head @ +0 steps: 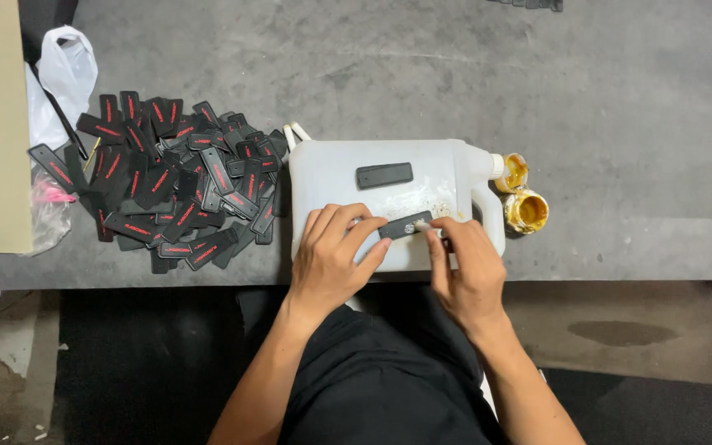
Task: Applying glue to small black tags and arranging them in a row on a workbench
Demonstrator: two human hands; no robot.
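Black rubber patch pinned flat on white plastic jug by left hand; right hand pinching, perhaps, a small glue applicator. Open yellow glue pots near right elbow on grey table: easily knocked, spilling.

One head-worn view, looking steeply down from above, facing the near edge of the grey tabletop, hands seen close, floor seen below

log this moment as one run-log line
left hand steadies black tag | right hand touches its end | on white jug
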